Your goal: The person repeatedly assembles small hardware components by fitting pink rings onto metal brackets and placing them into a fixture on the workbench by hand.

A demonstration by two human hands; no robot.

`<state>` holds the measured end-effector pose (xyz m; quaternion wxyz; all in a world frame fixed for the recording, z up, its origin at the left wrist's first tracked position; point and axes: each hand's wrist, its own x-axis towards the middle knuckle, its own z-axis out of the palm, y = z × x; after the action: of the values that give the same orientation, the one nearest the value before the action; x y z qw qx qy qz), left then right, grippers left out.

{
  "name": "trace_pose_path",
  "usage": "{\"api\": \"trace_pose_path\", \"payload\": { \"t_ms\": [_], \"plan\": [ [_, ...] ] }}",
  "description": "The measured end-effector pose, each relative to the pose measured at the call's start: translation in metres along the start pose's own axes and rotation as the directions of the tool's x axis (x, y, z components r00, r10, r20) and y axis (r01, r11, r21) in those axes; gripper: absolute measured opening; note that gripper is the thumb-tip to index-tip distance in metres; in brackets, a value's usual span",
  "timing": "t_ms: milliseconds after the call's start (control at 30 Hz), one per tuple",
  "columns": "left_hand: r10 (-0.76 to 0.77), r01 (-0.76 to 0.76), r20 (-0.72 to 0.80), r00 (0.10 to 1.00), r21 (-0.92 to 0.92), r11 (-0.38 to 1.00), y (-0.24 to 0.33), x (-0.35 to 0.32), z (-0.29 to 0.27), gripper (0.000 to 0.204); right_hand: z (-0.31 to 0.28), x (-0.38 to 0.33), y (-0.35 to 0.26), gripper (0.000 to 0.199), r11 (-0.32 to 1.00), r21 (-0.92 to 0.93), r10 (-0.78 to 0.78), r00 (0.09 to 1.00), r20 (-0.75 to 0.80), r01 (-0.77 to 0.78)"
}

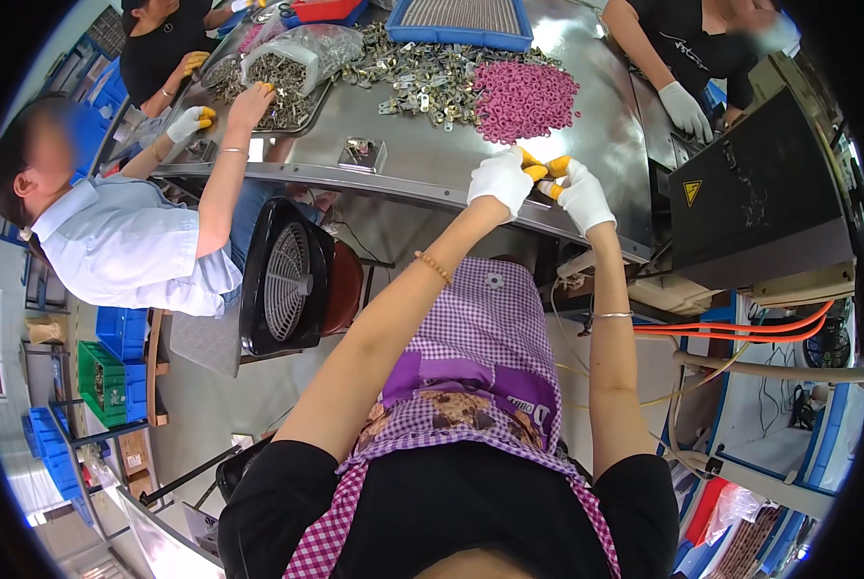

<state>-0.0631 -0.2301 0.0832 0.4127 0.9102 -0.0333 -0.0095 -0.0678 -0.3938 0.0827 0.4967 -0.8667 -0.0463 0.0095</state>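
Note:
My left hand (pixel 503 183) and my right hand (pixel 583 198) meet over the front edge of the metal table (pixel 393 145). Both wear white gloves with yellow fingertips. Their fingers are closed in a pinch, tip to tip, and whatever they hold is too small and covered to make out. Just beyond them lies a heap of small pink rings (pixel 525 101). A spread of small shiny metal parts (pixel 417 89) touches its left side.
A blue tray (pixel 461 41) stands behind the heaps. A bag (pixel 282 72) spills metal parts at left, where a co-worker in a light blue shirt (pixel 133 236) reaches in. A small metal box (pixel 362 154) sits near the edge. A dark machine cabinet (pixel 760 193) stands right.

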Motion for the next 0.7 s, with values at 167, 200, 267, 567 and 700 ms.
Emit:
{"api": "trace_pose_path", "payload": {
  "t_ms": [167,200,267,567,700],
  "plan": [
    [-0.022,0.020,0.021,1.000,0.074,0.997,0.010,-0.006,-0.006,0.025,-0.005,0.007,0.006,0.027,0.987,-0.148,0.079,0.991,0.105,-0.063],
    [0.008,-0.007,-0.007,1.000,0.135,0.991,0.009,-0.005,-0.004,0.025,-0.004,0.006,0.007,0.027,0.992,-0.114,0.061,0.994,0.088,-0.051],
    [0.072,-0.056,-0.056,0.996,0.256,0.965,0.008,-0.002,0.001,0.023,0.000,0.003,0.009,0.029,0.999,-0.048,0.027,0.998,0.051,-0.025],
    [0.314,-0.228,-0.127,0.941,0.448,0.864,0.005,0.001,0.006,0.018,0.007,-0.007,0.025,0.038,0.895,-0.307,-0.377,0.916,-0.134,0.323],
    [0.277,-0.208,-0.107,0.955,0.424,0.881,0.005,0.000,0.004,0.021,0.007,-0.010,0.021,0.041,0.922,-0.296,-0.297,0.947,-0.124,0.250]
  ]
}}
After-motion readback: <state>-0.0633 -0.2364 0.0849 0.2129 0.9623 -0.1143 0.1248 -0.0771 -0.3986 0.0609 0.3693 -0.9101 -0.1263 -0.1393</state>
